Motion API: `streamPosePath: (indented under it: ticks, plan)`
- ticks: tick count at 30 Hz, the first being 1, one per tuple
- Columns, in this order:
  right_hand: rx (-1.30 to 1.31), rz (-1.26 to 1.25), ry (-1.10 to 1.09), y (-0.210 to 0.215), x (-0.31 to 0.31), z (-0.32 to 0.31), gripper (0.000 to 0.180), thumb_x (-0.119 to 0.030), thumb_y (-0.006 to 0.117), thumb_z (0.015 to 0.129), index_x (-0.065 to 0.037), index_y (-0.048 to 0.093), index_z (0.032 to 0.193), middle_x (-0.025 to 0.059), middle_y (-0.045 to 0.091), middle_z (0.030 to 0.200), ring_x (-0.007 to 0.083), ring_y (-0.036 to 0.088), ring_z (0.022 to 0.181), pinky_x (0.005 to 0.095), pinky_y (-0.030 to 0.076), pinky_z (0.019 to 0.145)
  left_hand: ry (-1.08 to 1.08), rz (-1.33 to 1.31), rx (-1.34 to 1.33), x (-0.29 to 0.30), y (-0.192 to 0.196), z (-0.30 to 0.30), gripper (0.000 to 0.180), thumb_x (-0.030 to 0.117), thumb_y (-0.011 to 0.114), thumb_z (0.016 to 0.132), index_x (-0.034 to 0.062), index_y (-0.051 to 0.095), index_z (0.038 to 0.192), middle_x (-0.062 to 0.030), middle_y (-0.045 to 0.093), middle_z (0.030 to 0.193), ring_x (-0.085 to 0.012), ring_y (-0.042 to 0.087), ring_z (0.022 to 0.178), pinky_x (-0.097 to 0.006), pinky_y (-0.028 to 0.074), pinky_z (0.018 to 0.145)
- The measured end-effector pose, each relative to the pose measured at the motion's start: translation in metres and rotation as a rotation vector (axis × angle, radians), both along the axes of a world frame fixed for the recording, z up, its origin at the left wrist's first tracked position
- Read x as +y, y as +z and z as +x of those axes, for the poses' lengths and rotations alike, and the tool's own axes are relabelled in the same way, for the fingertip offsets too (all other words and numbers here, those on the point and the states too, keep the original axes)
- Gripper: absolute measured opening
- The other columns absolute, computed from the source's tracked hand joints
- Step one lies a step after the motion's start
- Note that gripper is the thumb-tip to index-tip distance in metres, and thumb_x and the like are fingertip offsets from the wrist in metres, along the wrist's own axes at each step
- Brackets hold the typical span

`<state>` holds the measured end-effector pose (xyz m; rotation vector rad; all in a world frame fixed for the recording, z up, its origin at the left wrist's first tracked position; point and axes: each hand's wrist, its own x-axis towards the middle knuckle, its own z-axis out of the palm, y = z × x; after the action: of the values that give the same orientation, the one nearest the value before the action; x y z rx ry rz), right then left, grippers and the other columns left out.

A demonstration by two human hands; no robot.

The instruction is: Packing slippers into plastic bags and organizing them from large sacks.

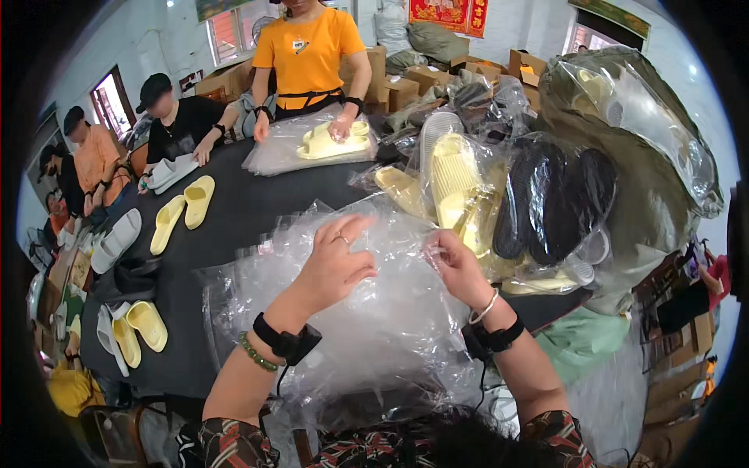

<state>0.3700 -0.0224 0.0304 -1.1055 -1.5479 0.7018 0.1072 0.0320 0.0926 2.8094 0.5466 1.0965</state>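
A heap of clear plastic bags (382, 335) lies on the black table in front of me. Over its far part hovers my left hand (337, 261), fingers apart and slightly bent, with nothing seen in them. My right hand (459, 269) pinches the edge of a clear bag at the heap's right side, thumb against fingers. Just beyond that hand are bagged yellow slippers (454, 175) and bagged black slippers (550, 199), piled together.
Loose yellow slippers (146, 324) and a grey slipper (117, 240) lie on the black table (234, 203) to the left. Across it, a person in an orange shirt (308, 54) handles a yellow pair on plastic. A large green sack (655, 179) bulges at the right.
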Motion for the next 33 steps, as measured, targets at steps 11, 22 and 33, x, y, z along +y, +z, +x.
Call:
streamPosePath:
  ticks: [11, 22, 33]
  plan:
    - [0.023, -0.06, 0.012, 0.029, -0.02, -0.005, 0.004, -0.005, 0.05, 0.103, -0.002, 0.051, 0.106, 0.0037, 0.061, 0.089, 0.0106, 0.061, 0.085, 0.024, 0.048, 0.074, 0.038, -0.213, -0.209, 0.004, 0.017, 0.0, 0.011, -0.002, 0.071, 0.08, 0.0015, 0.063, 0.087, -0.0122, 0.064, 0.088, -0.0309, 0.062, 0.079, -0.035, 0.049, 0.068]
    - [0.363, -0.485, 0.555, 0.046, -0.057, 0.015, 0.093, -0.049, 0.061, 0.095, -0.014, 0.004, 0.16, 0.0286, 0.037, 0.15, 0.0256, 0.062, 0.114, 0.0419, 0.051, 0.097, 0.144, -0.178, -0.245, 0.016, 0.019, -0.019, 0.015, -0.007, 0.068, 0.082, -0.0008, 0.06, 0.093, -0.0115, 0.061, 0.088, -0.0255, 0.064, 0.075, -0.033, 0.053, 0.068]
    - [0.001, -0.579, 0.41, -0.007, -0.063, -0.002, 0.026, -0.01, 0.073, 0.093, 0.0, 0.062, 0.114, -0.0019, 0.062, 0.089, 0.0057, 0.057, 0.074, 0.0244, 0.051, 0.067, 0.139, -0.356, -0.34, 0.02, 0.016, -0.027, 0.049, -0.005, 0.073, 0.079, 0.0051, 0.063, 0.126, -0.0081, 0.064, 0.088, -0.0142, 0.064, 0.076, -0.027, 0.052, 0.072]
